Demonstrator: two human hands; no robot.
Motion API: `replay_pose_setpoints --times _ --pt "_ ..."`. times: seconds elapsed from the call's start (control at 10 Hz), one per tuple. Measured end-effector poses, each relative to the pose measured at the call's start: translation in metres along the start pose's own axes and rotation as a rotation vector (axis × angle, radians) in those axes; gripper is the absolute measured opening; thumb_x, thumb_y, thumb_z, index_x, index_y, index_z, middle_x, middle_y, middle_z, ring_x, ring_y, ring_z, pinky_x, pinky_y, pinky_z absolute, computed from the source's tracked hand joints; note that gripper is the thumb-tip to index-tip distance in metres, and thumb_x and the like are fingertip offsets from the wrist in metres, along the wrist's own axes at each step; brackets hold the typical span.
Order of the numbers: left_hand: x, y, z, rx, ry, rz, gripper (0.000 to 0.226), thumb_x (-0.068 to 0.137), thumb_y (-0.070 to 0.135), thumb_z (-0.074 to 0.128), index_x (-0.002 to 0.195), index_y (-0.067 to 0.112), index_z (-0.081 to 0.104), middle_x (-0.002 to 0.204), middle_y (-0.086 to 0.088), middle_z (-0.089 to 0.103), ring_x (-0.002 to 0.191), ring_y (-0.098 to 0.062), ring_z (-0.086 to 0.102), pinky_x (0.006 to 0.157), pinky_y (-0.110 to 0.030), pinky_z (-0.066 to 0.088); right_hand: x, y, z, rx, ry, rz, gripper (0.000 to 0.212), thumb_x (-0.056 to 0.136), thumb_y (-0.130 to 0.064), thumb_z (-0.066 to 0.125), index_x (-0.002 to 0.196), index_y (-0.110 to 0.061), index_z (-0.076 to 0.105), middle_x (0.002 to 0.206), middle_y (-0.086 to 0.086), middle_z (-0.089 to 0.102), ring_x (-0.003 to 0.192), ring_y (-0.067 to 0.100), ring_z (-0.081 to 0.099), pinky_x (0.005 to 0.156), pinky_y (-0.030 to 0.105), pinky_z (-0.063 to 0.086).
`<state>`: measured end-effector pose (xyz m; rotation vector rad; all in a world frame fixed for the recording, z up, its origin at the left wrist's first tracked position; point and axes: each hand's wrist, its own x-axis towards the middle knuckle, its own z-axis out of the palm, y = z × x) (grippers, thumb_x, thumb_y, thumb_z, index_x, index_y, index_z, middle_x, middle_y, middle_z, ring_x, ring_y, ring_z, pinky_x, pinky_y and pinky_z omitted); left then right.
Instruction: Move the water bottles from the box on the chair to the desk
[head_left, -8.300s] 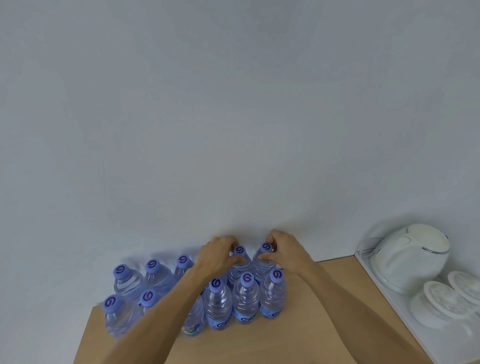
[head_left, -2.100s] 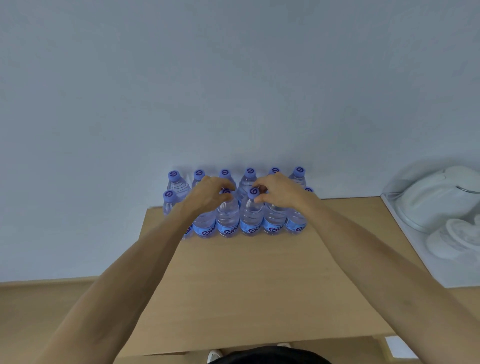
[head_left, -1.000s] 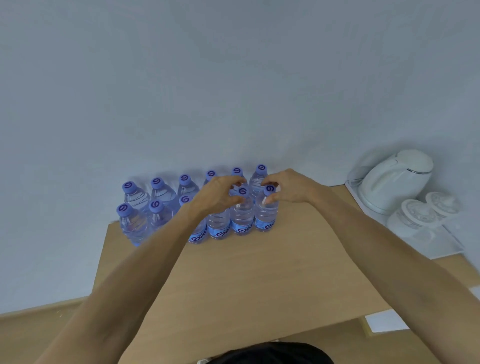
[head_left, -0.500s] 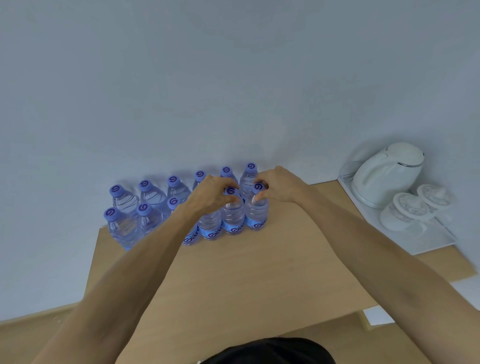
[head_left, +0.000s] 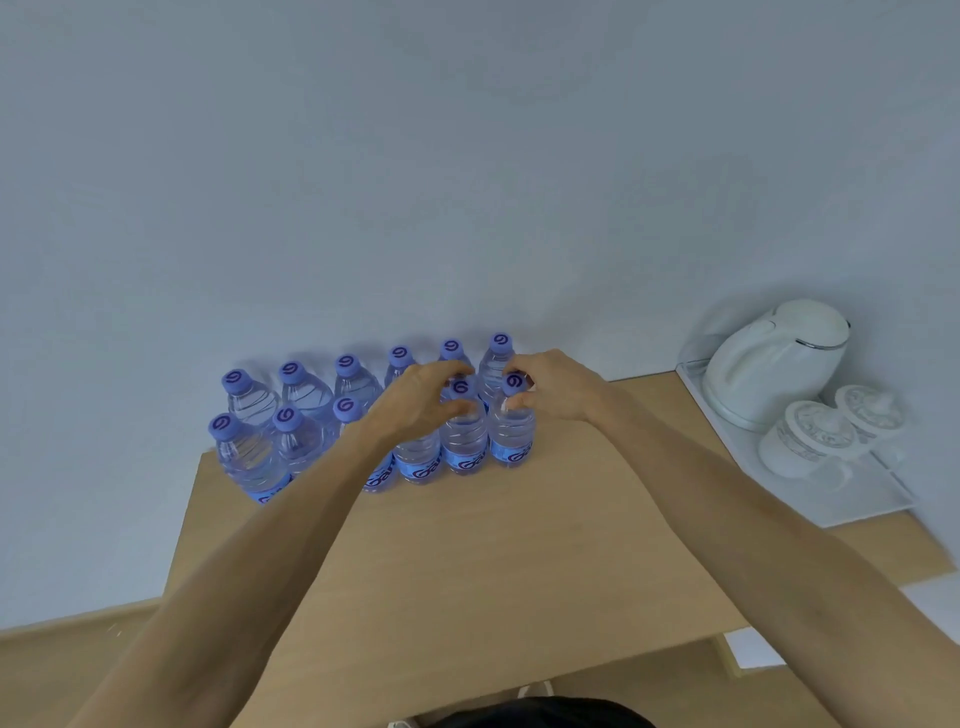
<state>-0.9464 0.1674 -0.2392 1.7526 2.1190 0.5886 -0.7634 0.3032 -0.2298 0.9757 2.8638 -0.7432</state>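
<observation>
Several clear water bottles with purple caps (head_left: 291, 415) stand upright in two rows at the back of the wooden desk (head_left: 467, 561), against the wall. My left hand (head_left: 415, 402) curls around the neck of a front-row bottle (head_left: 464, 436). My right hand (head_left: 556, 387) pinches the neck of the rightmost front bottle (head_left: 513, 431) just under its cap. Both bottles rest on the desk. The box and the chair are out of view.
A white tray (head_left: 852, 499) lies on the desk's right side with a white electric kettle (head_left: 774, 358) and two lidded white cups (head_left: 805, 436) on it. The pale wall rises directly behind the bottles. Wooden floor shows at lower left.
Both hands stay at the necks of the two right front bottles. The view has shifted slightly; the bottles stand in the same rows.
</observation>
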Motion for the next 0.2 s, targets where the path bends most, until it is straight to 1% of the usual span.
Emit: replay_pose_setpoints --times 0.1,0.2 --pt "-0.013 -0.004 -0.01 -0.065 0.091 0.0 0.044 0.091 0.03 0.065 0.132 0.02 0.054 0.127 0.001 0.062 0.116 -0.014 0.057 0.094 -0.026 0.044 -0.003 0.0 0.005 0.062 0.033 -0.038 0.042 0.083 -0.044 0.069 0.113 -0.017 0.058 0.105 -0.001 0.062 0.093 0.02 0.059 0.079 0.038 0.05" --pt "-0.03 -0.009 -0.022 -0.126 0.223 -0.074 0.04 0.092 0.025 0.064 0.13 0.017 0.056 0.123 0.0 0.063 0.113 -0.012 0.057 0.091 -0.02 0.04 -0.002 -0.002 0.008 0.067 0.12 -0.073 0.053 0.087 -0.049 0.064 0.131 -0.021 0.051 0.122 -0.003 0.056 0.108 0.017 0.054 0.09 0.039 0.048"
